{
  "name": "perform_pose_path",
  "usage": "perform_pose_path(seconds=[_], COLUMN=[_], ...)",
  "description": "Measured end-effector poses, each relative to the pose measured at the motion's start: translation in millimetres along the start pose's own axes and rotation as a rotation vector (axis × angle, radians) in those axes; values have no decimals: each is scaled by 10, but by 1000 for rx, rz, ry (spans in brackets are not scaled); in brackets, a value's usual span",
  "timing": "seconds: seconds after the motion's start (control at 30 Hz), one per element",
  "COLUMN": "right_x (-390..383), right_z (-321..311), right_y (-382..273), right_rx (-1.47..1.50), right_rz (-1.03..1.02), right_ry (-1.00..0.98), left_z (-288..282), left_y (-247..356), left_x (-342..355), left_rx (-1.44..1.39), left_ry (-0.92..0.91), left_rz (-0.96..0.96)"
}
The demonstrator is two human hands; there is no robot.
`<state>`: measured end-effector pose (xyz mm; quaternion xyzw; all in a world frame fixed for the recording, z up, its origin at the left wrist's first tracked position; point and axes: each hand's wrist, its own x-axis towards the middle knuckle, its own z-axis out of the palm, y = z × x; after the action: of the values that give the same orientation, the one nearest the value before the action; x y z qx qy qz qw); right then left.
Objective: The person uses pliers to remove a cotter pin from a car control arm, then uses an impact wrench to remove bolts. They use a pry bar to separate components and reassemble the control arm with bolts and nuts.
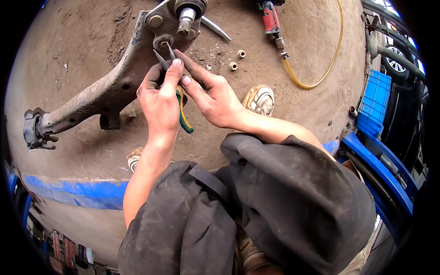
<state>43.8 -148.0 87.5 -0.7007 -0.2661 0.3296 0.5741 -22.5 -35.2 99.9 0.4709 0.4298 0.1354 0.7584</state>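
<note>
Pliers: The long-nosed pliers [182, 114] with green-and-yellow handles were between the two hands, jaws spread in a narrow V, tips at the round fitting [163, 42] of the metal arm; the picture did not make clear whether they touched it.
Left hand: The left hand [160, 103] had its fingers closed around the pliers, thumb laid along the top near the pivot.
Right hand: The right hand [217, 103] reached in from the other side, forefinger stretched toward the jaws and thumb bent below it, a gap between the two; whether these fingers gripped anything could not be told.
Metal arm: The curved, dirty metal arm [89, 98] lay on the brown floor [78, 68], a threaded stud [186, 22] near its upper end.
Beyond the hands: A silver rod [216, 28] lay beside the arm, and two small metal sleeves [237, 60] sat near each other to the right.
Air tool: A red-and-black air tool [270, 20] lay farther right, joined to a yellow hose [341, 27].
Right edge: A blue crate [374, 103] stood near a wheel [395, 59].
</note>
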Motion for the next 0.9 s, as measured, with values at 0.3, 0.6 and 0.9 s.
perform_pose_path(seconds=[0.3,0.6,0.9], right_x=[-174,8,-127], right_z=[92,73,64], right_y=[12,-76,-38], right_rx=[-45,59,180], right_rz=[116,10,143], right_ry=[-105,-52,23], left_z=[-220,-57,-11], left_y=[-124,145,45], left_x=[-183,-63,-53], left_rx=[41,67,-10], left_ry=[74,55,-1], left_rz=[-96,-28,-146])
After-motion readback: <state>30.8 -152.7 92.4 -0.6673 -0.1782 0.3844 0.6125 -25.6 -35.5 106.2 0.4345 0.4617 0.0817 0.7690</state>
